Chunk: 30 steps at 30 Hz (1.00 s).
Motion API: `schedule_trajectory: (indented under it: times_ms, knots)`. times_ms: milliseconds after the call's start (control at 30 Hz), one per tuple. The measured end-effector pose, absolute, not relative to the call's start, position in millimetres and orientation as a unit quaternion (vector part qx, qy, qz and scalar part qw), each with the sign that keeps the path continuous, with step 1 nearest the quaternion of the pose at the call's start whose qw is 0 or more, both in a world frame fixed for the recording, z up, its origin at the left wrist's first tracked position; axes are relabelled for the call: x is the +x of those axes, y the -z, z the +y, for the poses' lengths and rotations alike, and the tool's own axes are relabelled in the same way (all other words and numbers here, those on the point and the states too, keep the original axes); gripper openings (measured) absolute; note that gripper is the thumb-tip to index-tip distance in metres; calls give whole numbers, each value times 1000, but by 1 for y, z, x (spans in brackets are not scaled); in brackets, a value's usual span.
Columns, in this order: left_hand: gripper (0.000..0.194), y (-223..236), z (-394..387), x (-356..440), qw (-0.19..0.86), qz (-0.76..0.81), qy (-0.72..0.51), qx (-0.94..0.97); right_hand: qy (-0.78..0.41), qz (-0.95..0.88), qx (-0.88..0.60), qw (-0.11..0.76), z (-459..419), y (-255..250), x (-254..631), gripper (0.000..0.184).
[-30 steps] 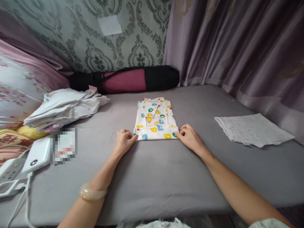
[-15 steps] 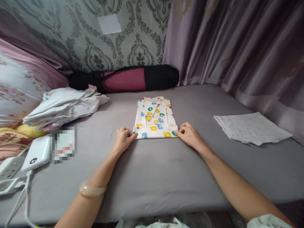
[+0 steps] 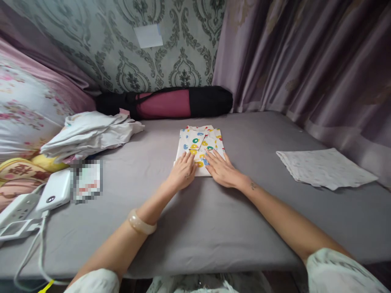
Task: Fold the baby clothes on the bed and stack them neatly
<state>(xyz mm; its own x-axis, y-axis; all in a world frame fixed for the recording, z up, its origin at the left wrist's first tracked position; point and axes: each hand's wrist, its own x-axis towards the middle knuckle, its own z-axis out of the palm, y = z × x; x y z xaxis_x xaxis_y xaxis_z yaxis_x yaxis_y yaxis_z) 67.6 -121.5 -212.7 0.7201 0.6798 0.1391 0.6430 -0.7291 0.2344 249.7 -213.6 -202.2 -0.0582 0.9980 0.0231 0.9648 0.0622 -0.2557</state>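
While the folded, brightly printed garment lies at the centre of the frame on the grey sheet, the left hand and right hand rest palms down on its lower part, spread open, grasping nothing. A folded pale cloth lies at right; a black-and-maroon bag lies across the upper middle.

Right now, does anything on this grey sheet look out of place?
The heap of white cloth at left is crumpled, unlike the folded shirt under the left hand and right hand. No spill or damage shows.
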Motion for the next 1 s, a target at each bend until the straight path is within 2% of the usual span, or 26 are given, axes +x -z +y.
schedule_trajectory:
  times_ms: [167, 333, 667, 1000]
  knots:
    - [56, 214, -124, 94, 45, 397, -54, 915, -59, -670, -734, 99, -182, 209, 236, 63]
    - [55, 216, -130, 81, 12, 372, -74, 925, -34, -740, -665, 96, -197, 206, 230, 60]
    - [56, 237, -140, 70, 1, 342, -91, 935, -77, -773, -627, 62, -220, 212, 225, 61]
    - [61, 241, -138, 70, 39, 340, -41, 939, -102, -776, -619, 61, -217, 219, 229, 59]
